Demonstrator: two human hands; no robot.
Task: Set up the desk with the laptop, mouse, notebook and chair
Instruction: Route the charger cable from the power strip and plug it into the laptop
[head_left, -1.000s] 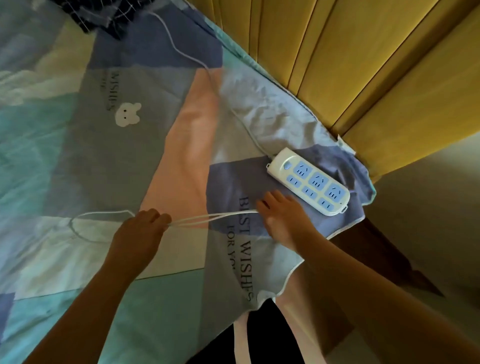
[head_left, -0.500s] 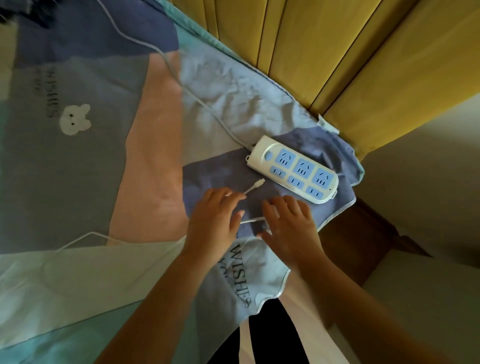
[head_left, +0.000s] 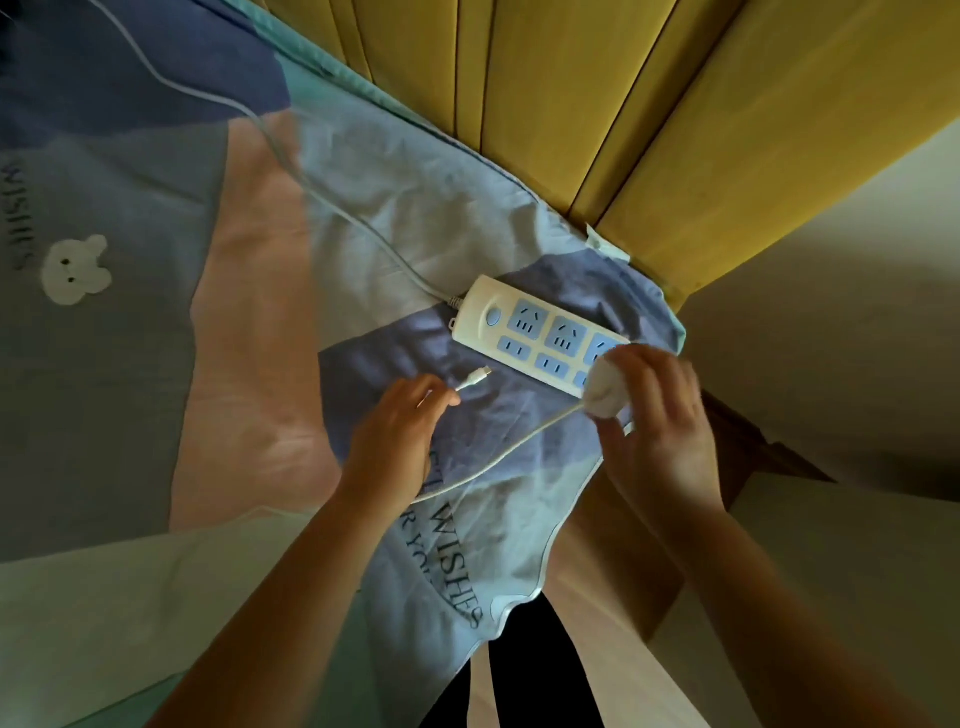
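Note:
A white power strip with blue sockets lies on a patchwork bedsheet near the bed's corner. My right hand holds a white charger plug just over the strip's near end. A thin white charging cable runs from the plug down and left under my left hand. That hand pinches the cable close to its small connector tip, which rests on the sheet. No laptop, mouse, notebook or chair is in view.
The strip's own white cord trails up and left across the sheet. A yellow padded headboard stands behind the bed. A dark wooden bed corner and pale floor lie to the right.
My left hand slid right along the cable to its connector end. My right hand lifted the white plug off the sheet and carried it up to the strip's near end.

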